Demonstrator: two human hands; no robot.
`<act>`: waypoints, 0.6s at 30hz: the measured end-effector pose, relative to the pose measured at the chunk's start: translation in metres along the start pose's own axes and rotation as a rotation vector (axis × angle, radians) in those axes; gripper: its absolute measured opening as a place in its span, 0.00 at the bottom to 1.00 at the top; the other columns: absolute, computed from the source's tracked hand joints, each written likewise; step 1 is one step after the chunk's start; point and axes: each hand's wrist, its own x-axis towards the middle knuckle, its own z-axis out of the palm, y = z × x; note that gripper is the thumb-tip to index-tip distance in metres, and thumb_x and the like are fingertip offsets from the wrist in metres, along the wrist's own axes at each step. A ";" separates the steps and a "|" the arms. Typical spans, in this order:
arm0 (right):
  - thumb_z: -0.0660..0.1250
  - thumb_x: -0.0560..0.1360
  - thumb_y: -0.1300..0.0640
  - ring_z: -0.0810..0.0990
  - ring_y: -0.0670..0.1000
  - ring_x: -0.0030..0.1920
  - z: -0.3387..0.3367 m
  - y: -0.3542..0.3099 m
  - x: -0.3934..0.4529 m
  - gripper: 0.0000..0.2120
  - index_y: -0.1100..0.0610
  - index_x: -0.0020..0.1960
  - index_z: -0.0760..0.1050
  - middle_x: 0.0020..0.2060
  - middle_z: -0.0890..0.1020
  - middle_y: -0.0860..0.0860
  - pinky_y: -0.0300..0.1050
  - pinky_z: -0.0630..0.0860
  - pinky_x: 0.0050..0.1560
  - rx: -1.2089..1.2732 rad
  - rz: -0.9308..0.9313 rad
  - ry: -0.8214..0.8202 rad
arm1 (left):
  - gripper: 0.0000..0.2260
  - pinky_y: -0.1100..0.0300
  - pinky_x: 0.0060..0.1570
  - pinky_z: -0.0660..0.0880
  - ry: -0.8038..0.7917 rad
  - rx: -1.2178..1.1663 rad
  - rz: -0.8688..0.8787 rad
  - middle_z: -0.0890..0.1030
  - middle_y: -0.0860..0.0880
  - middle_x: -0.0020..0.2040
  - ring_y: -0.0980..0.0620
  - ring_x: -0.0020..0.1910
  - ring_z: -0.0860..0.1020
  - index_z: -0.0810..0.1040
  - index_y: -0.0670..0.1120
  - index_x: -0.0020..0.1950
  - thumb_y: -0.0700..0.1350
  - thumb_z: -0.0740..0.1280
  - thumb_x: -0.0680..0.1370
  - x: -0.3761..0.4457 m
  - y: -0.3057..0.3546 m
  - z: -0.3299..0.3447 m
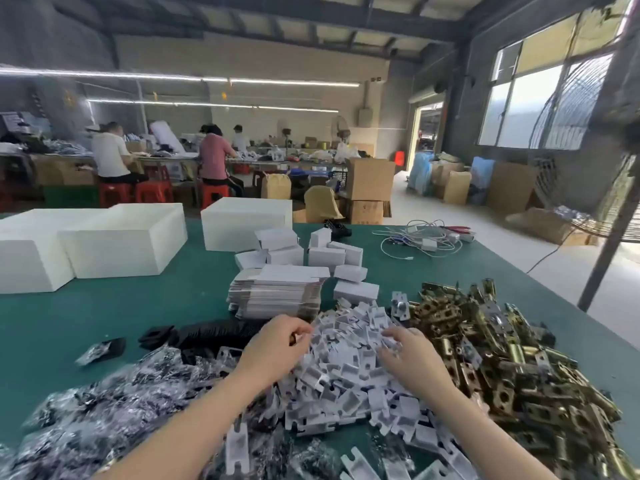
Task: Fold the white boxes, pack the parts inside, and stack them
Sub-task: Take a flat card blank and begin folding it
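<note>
- Left hand (277,344): grip clenched, fingers curled; they seem to pinch something small and dark, though what it is cannot be told.
- Right hand (412,355): grip released, fingers spread and resting on the heap of white inserts (346,368) between both hands.
- Right of that heap lies a pile of brass-coloured metal parts (485,348); left of it, bagged dark parts (104,403).
- Beyond the hands stands a stack of flat box blanks (277,292), with folded white boxes (332,254) just behind.
- All rest on the green bench (69,320); large white foam boxes (121,240) sit at its far left.
</note>
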 end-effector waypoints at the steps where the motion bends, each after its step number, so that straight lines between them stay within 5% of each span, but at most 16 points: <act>1: 0.63 0.78 0.45 0.77 0.44 0.45 0.006 -0.002 0.001 0.19 0.48 0.68 0.72 0.62 0.75 0.48 0.40 0.77 0.41 -0.057 0.000 -0.022 | 0.13 0.61 0.53 0.74 -0.059 0.059 -0.021 0.75 0.57 0.63 0.61 0.55 0.75 0.77 0.58 0.64 0.56 0.62 0.80 -0.002 -0.004 0.006; 4: 0.59 0.78 0.42 0.72 0.51 0.60 0.022 -0.009 -0.001 0.19 0.44 0.67 0.73 0.65 0.73 0.47 0.44 0.75 0.50 -0.201 0.010 -0.022 | 0.25 0.53 0.62 0.72 -0.250 0.270 -0.119 0.66 0.54 0.71 0.53 0.67 0.68 0.67 0.59 0.73 0.65 0.59 0.78 -0.011 -0.018 0.027; 7: 0.57 0.77 0.36 0.67 0.52 0.65 0.032 -0.016 -0.006 0.21 0.41 0.66 0.73 0.64 0.73 0.45 0.46 0.73 0.54 -0.319 -0.008 -0.050 | 0.30 0.45 0.71 0.64 -0.271 0.366 -0.115 0.61 0.54 0.77 0.49 0.76 0.57 0.60 0.60 0.76 0.70 0.52 0.77 -0.016 -0.027 0.040; 13: 0.56 0.78 0.38 0.65 0.55 0.68 0.037 -0.026 -0.010 0.21 0.40 0.69 0.70 0.68 0.72 0.47 0.55 0.65 0.68 -0.253 0.024 -0.138 | 0.30 0.44 0.72 0.58 -0.265 0.371 -0.009 0.64 0.58 0.76 0.55 0.75 0.60 0.62 0.62 0.76 0.72 0.50 0.76 -0.012 -0.034 0.037; 18: 0.57 0.78 0.44 0.64 0.56 0.68 0.025 -0.047 0.000 0.15 0.40 0.63 0.74 0.65 0.74 0.45 0.57 0.59 0.67 -0.344 0.053 -0.005 | 0.28 0.45 0.72 0.59 -0.284 0.309 0.026 0.67 0.63 0.72 0.60 0.71 0.64 0.66 0.64 0.73 0.72 0.52 0.75 -0.007 -0.037 0.030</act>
